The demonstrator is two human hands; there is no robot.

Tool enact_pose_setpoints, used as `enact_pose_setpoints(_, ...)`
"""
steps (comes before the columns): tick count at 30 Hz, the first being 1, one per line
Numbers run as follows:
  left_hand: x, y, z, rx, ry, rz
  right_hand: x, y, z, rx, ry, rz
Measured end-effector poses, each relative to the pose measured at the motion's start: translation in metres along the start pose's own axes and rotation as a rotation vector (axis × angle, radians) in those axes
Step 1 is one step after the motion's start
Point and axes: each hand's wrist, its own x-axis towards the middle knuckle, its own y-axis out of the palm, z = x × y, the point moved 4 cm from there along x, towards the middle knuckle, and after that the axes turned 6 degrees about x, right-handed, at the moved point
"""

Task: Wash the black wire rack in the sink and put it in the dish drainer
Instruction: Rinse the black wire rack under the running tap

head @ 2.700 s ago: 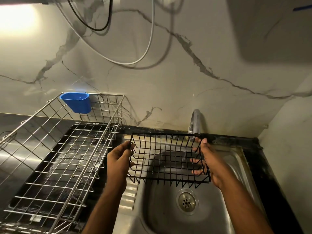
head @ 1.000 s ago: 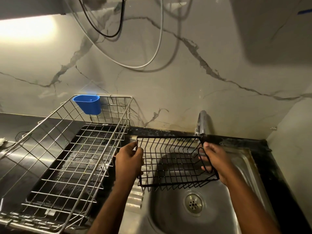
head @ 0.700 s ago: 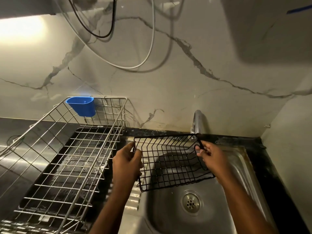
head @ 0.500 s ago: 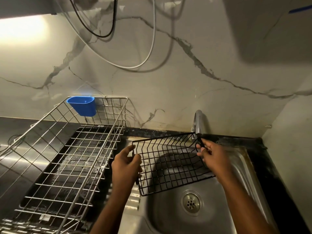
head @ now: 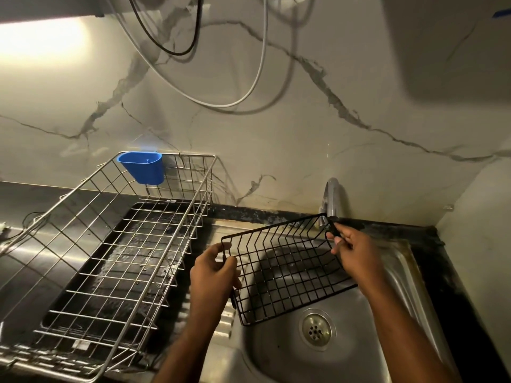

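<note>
- Black wire rack, rectangular coated-wire basket: held in the air over the stainless steel sink, tilted, far right corner raised to just beside the spout of the chrome tap, near left corner lowered. A few seconds earlier it hung nearly level; the tilt has grown steadily since.
- Left hand: grip clenched round the rack's left edge wire.
- Right hand: grip pinching the raised far right corner; earlier it lay flatter along the right side.
- Water: no stream visible from the tap; whether the rack is wet cannot be told.
- Judgement: rack is being turned about, probably for rinsing or shaking off; washing looks unfinished or barely begun.
- Silver wire dish drainer on the counter, left of the sink, blue plastic cup hooked on its far rim: transfer not yet made.
</note>
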Motion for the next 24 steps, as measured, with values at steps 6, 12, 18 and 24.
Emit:
enact_pose_setpoints(6, -0.003, -0.004, -0.001, -0.003, -0.016, 0.001, 0.002, 0.002, 0.001, -0.006, -0.022, 0.008)
enact_pose_setpoints(12, -0.010, -0.004, -0.004, 0.084, 0.040, -0.038, 0.003, 0.001, 0.007, -0.045, -0.039, 0.010)
enact_pose_setpoints(18, -0.016, -0.001, -0.005, 0.123, 0.063, -0.053, -0.007, -0.008, -0.004, -0.278, -0.037, -0.016)
enact_pose_setpoints(24, -0.023, 0.006, -0.007, 0.107, 0.064, -0.045, -0.015, -0.011, -0.026, -0.252, 0.030, 0.064)
